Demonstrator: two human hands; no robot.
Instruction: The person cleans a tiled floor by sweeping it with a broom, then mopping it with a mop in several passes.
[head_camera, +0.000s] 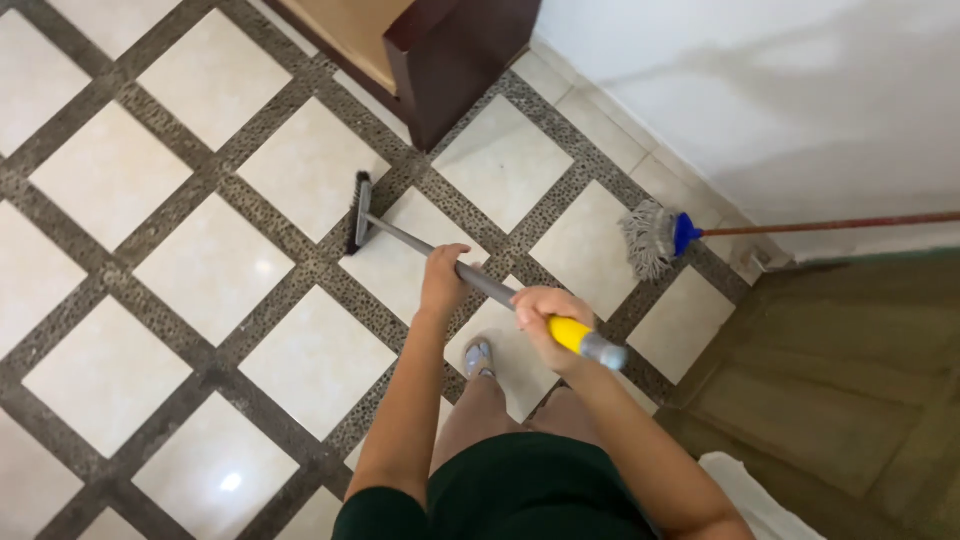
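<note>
Glossy diamond tiles (110, 170); both hands' (443, 283) (545, 318) fingers clenched around slim metal broom handle (480, 280)

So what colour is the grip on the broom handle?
Yellow: the grip beside the right hand, clearest in the head view.

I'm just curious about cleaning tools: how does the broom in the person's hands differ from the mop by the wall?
The broom has a flat dark brush head; the mop has a shaggy pale string head in a blue socket. The broom's handle is grey with a yellow grip, the mop's reddish brown. The broom is held by the left hand and right hand; nobody holds the mop. Both heads rest on the tiled floor.
</note>
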